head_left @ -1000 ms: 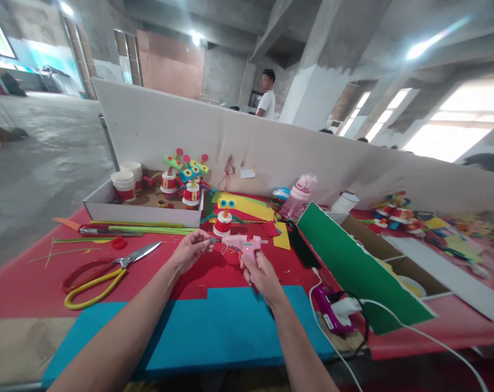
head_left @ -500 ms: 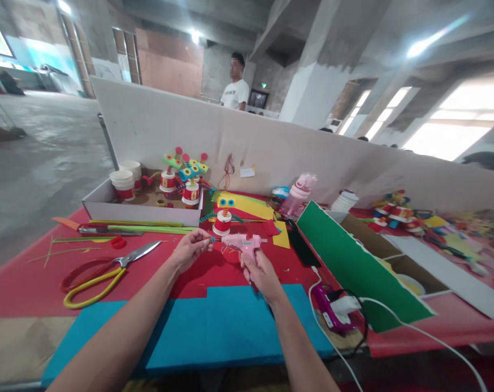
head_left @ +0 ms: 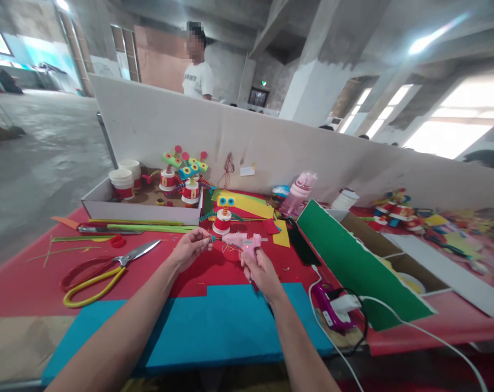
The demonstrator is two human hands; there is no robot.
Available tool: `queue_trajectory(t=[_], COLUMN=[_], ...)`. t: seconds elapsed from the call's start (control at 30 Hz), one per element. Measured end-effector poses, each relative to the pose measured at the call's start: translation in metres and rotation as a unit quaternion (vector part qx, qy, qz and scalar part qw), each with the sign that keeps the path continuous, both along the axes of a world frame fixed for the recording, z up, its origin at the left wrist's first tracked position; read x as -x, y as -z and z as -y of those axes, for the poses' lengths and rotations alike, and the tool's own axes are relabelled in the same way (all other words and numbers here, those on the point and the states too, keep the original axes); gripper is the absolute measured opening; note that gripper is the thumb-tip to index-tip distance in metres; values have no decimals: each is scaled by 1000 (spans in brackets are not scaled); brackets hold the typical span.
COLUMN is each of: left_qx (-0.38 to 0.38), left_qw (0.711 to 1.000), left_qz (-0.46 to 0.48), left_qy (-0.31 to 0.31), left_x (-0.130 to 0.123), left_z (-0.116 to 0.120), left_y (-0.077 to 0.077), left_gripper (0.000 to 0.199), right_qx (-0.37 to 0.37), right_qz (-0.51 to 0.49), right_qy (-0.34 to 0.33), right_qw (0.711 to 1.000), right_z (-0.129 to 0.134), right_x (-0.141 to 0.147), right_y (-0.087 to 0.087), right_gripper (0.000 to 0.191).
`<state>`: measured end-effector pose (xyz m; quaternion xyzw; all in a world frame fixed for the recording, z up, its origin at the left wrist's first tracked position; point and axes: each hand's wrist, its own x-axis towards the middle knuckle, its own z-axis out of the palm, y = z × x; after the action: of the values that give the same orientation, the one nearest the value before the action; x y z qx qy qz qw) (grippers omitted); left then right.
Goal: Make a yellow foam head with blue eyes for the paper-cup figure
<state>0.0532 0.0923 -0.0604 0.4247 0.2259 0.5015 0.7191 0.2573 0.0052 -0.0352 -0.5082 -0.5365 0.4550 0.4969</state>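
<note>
My right hand is wrapped round the handle of a pink hot glue gun, whose nozzle points left. Pinched in the fingers of my left hand is a small blue piece, too small to name; the nozzle tip is at or very near it. Just behind the gun stands a paper-cup figure with a yellow head, blue ring eyes and green coiled arms. Large scissors with one red and one yellow handle lie left of my left hand.
A blue board lies in front of me. At the back left, a white box holds cups and several cup figures. To the right are a black phone, a purple power strip with cables, a green-sided box and a pink bottle.
Both hands and the glue gun stay almost still. The person in a white shirt behind the partition has moved to the left and appears larger.
</note>
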Motion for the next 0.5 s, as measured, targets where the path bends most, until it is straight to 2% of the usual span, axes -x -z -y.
queue_trajectory(t=[0.23,0.5], left_qx=[4,17], left_qw=[1000,998], left_qz=[11,46], left_qy=[14,27], left_x=[1,2], left_z=[-3,-4], left_y=[4,7], left_gripper=[25,24], right_qx=[6,72], right_qz=[-37,-142], right_qy=[4,-14], right_qw=[999,987], right_z=[2,1], right_x=[1,-5], right_y=[-1,2], right_gripper=[33,34])
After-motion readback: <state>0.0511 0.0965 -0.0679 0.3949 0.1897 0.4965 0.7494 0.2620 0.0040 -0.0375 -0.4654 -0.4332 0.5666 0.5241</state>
